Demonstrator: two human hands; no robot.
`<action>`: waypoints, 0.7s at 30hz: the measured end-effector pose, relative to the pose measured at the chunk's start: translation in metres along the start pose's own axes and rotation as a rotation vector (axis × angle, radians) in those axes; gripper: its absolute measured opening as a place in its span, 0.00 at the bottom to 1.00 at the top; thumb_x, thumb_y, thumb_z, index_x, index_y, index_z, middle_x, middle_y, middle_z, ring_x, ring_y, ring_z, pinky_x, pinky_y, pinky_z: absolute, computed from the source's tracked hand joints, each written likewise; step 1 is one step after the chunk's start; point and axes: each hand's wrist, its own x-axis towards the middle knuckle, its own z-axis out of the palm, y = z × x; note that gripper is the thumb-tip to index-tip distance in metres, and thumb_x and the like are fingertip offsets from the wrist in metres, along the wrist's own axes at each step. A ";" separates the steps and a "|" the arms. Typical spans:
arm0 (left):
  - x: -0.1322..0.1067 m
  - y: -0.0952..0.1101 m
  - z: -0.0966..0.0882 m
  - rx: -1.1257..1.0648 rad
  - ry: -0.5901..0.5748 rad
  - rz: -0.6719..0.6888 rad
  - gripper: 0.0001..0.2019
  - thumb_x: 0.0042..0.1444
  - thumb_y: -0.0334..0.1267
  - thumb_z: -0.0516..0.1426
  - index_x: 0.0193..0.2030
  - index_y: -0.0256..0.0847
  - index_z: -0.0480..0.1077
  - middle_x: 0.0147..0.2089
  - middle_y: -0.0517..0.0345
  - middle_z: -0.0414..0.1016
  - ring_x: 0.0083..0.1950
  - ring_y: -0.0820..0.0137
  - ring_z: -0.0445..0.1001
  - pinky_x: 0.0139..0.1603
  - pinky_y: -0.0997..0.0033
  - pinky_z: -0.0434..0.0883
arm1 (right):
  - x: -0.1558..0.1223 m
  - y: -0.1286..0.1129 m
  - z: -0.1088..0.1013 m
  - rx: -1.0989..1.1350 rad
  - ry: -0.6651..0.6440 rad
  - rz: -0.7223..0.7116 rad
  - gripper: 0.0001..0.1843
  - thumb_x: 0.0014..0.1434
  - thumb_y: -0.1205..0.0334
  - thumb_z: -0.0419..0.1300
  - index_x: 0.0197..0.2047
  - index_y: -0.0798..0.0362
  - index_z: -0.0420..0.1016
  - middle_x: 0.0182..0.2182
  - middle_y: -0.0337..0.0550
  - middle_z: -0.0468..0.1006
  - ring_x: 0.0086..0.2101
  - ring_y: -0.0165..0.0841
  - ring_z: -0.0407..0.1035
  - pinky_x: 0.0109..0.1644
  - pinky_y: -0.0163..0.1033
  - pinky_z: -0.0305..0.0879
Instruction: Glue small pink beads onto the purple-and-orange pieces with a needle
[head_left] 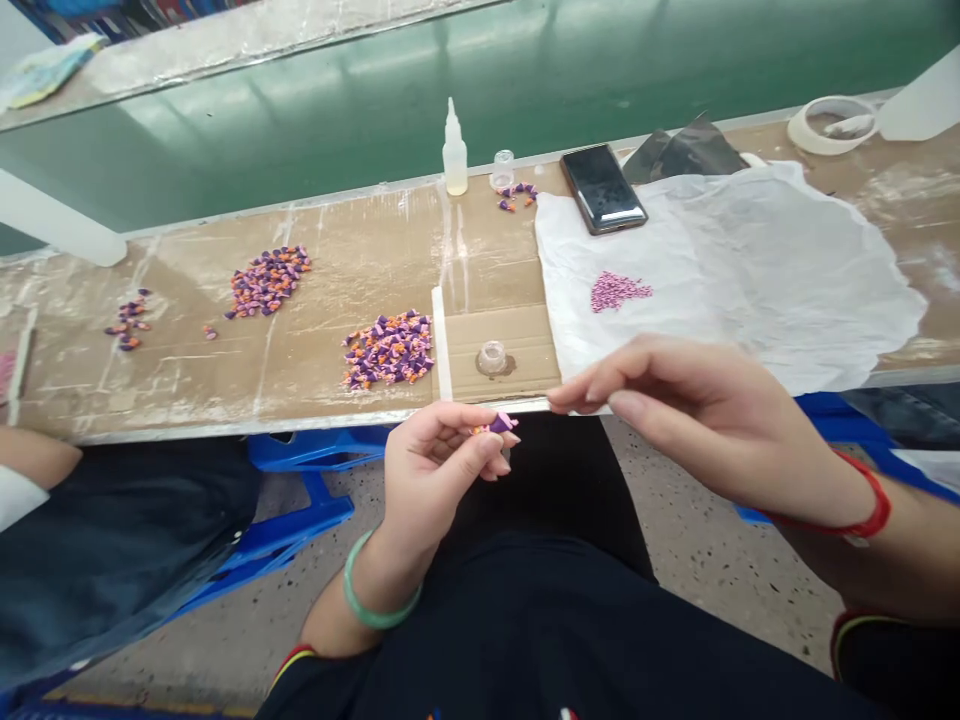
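Note:
Between the thumb and fingers of my left hand (442,455) is a small purple, pink and orange figurine (501,424), held just in front of the table edge. My right hand (697,420) hovers to its right, fingers stretched forward and the thumb apart from them; I see nothing in it. Beyond my hands, a small clear cup (492,357) stands on a wet-looking spot of the cardboard. A pile of similar figurines (388,349) lies left of it, beside a white strip (442,345). Tiny pink-purple pieces (619,291) are heaped on a white sheet (720,260).
At the back stand a dropper bottle (454,160) and a clear jar (503,168) near several figurines (517,196). A phone (604,188) overlaps the sheet; a tape roll (832,126) lies far right. More figurines (268,282) are piled left. Another person's arm (37,465) shows at left.

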 end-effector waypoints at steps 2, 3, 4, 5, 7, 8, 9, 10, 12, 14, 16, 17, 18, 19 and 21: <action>-0.005 -0.010 -0.024 0.257 -0.001 0.120 0.05 0.57 0.40 0.67 0.36 0.42 0.80 0.31 0.56 0.82 0.27 0.72 0.78 0.28 0.74 0.74 | -0.019 0.013 0.010 -0.009 -0.042 -0.021 0.10 0.67 0.69 0.55 0.42 0.46 0.75 0.38 0.39 0.84 0.37 0.35 0.80 0.40 0.36 0.79; -0.006 -0.015 -0.040 0.411 0.019 0.191 0.04 0.57 0.38 0.66 0.35 0.42 0.80 0.32 0.55 0.82 0.31 0.70 0.78 0.32 0.72 0.75 | -0.030 0.022 0.019 -0.003 -0.071 -0.020 0.10 0.67 0.68 0.55 0.44 0.46 0.75 0.38 0.40 0.84 0.36 0.35 0.80 0.40 0.36 0.79; -0.007 -0.019 -0.057 0.562 0.063 0.257 0.03 0.57 0.37 0.65 0.34 0.42 0.80 0.33 0.55 0.81 0.34 0.69 0.78 0.37 0.69 0.76 | -0.042 0.033 0.029 -0.005 -0.120 -0.003 0.09 0.67 0.67 0.55 0.44 0.46 0.76 0.38 0.41 0.84 0.36 0.36 0.81 0.39 0.36 0.79; -0.007 -0.023 -0.075 0.698 0.129 0.308 0.03 0.57 0.37 0.65 0.34 0.42 0.80 0.34 0.54 0.80 0.38 0.67 0.78 0.41 0.66 0.76 | -0.053 0.045 0.041 -0.029 -0.146 0.023 0.10 0.67 0.67 0.54 0.43 0.47 0.76 0.38 0.42 0.84 0.36 0.36 0.81 0.39 0.36 0.80; -0.002 -0.030 -0.109 0.902 0.265 0.351 0.04 0.57 0.38 0.64 0.33 0.43 0.80 0.40 0.52 0.78 0.44 0.64 0.77 0.48 0.61 0.76 | -0.073 0.072 0.065 -0.107 -0.156 0.020 0.11 0.67 0.67 0.52 0.42 0.49 0.77 0.39 0.45 0.84 0.37 0.37 0.81 0.39 0.38 0.80; 0.004 -0.032 -0.123 0.972 0.310 0.351 0.04 0.57 0.38 0.64 0.34 0.43 0.80 0.44 0.50 0.77 0.48 0.62 0.77 0.50 0.59 0.75 | -0.080 0.085 0.076 -0.138 -0.141 -0.008 0.11 0.67 0.67 0.52 0.42 0.50 0.77 0.41 0.46 0.84 0.39 0.38 0.81 0.41 0.40 0.81; 0.011 -0.034 -0.135 1.026 0.338 0.345 0.04 0.57 0.38 0.63 0.34 0.43 0.80 0.48 0.48 0.77 0.51 0.60 0.76 0.52 0.57 0.75 | -0.084 0.098 0.085 -0.162 -0.141 -0.045 0.11 0.67 0.68 0.52 0.41 0.50 0.76 0.43 0.47 0.84 0.42 0.40 0.81 0.45 0.43 0.81; 0.020 -0.035 -0.143 1.066 0.349 0.337 0.04 0.57 0.38 0.63 0.34 0.42 0.80 0.51 0.47 0.76 0.55 0.58 0.75 0.55 0.55 0.74 | -0.087 0.110 0.092 -0.179 -0.124 -0.081 0.11 0.67 0.69 0.53 0.41 0.50 0.76 0.43 0.47 0.84 0.46 0.42 0.80 0.50 0.47 0.80; 0.037 -0.038 -0.153 1.104 0.329 0.318 0.05 0.58 0.39 0.62 0.35 0.42 0.79 0.54 0.47 0.77 0.59 0.57 0.74 0.60 0.52 0.72 | -0.086 0.127 0.102 -0.196 -0.091 -0.112 0.11 0.66 0.70 0.53 0.40 0.50 0.76 0.43 0.47 0.84 0.49 0.43 0.78 0.51 0.50 0.79; 0.051 -0.039 -0.155 1.095 0.297 0.300 0.07 0.62 0.39 0.58 0.38 0.42 0.78 0.52 0.47 0.79 0.58 0.58 0.76 0.62 0.51 0.71 | -0.081 0.134 0.108 -0.190 -0.048 -0.107 0.11 0.66 0.69 0.53 0.39 0.50 0.75 0.42 0.48 0.84 0.48 0.43 0.79 0.48 0.48 0.80; 0.057 -0.040 -0.154 1.069 0.279 0.285 0.11 0.66 0.42 0.54 0.46 0.41 0.75 0.55 0.45 0.79 0.59 0.58 0.77 0.64 0.51 0.71 | -0.073 0.128 0.109 -0.140 -0.021 -0.075 0.10 0.67 0.69 0.53 0.38 0.51 0.75 0.40 0.48 0.84 0.44 0.41 0.80 0.45 0.44 0.81; 0.059 -0.041 -0.153 1.064 0.262 0.279 0.15 0.67 0.45 0.53 0.53 0.40 0.73 0.60 0.42 0.76 0.62 0.57 0.75 0.65 0.50 0.70 | -0.067 0.120 0.105 -0.087 -0.037 -0.052 0.10 0.68 0.68 0.52 0.38 0.50 0.74 0.40 0.47 0.84 0.42 0.39 0.80 0.44 0.42 0.80; 0.059 -0.041 -0.153 1.071 0.230 0.272 0.22 0.65 0.49 0.55 0.60 0.40 0.68 0.65 0.38 0.71 0.67 0.54 0.71 0.67 0.48 0.67 | -0.060 0.109 0.098 -0.020 -0.069 -0.040 0.10 0.68 0.68 0.52 0.39 0.50 0.74 0.39 0.46 0.83 0.41 0.37 0.80 0.43 0.40 0.80; 0.060 -0.042 -0.153 1.090 0.180 0.261 0.32 0.62 0.54 0.58 0.67 0.39 0.61 0.71 0.35 0.64 0.72 0.51 0.65 0.70 0.45 0.64 | -0.051 0.095 0.089 0.052 -0.133 -0.038 0.10 0.69 0.69 0.52 0.40 0.49 0.73 0.38 0.44 0.83 0.40 0.35 0.80 0.43 0.37 0.79; 0.063 -0.043 -0.151 1.168 0.057 0.234 0.54 0.50 0.64 0.64 0.75 0.39 0.47 0.76 0.30 0.51 0.77 0.44 0.52 0.73 0.39 0.56 | -0.023 0.067 0.061 0.143 -0.248 -0.136 0.11 0.69 0.70 0.51 0.44 0.48 0.73 0.39 0.43 0.83 0.40 0.34 0.79 0.45 0.36 0.77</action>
